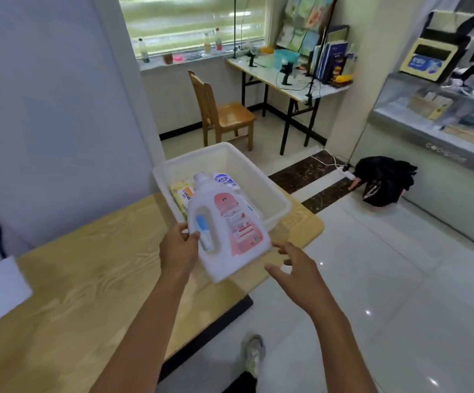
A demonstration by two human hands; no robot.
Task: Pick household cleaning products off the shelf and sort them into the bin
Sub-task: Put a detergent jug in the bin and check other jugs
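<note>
In the head view, I had the white detergent jug (227, 231) tilted in the air over the near rim of the white bin (258, 171), its cap pointing toward the bin. My left hand (177, 245) gripped it at the handle side, with the thumb laid across the handle. My right hand (295, 265) was spread and holding nothing, just beside the jug's lower corner.

I judged this to be the placing step. The next move called for carrying the jug forward and lowering it into the free right side of the bin, beside the yellow pack (183, 194) and the blue-labelled bottle (225, 180) lying there. The bin sat at the far corner of the wooden table (88, 279).

The jug hid the near part of the bin's contents and my left fingers behind it. I could not tell whether a right fingertip touched the jug. The shelf was out of view, and the label print was too blurred to read.
</note>
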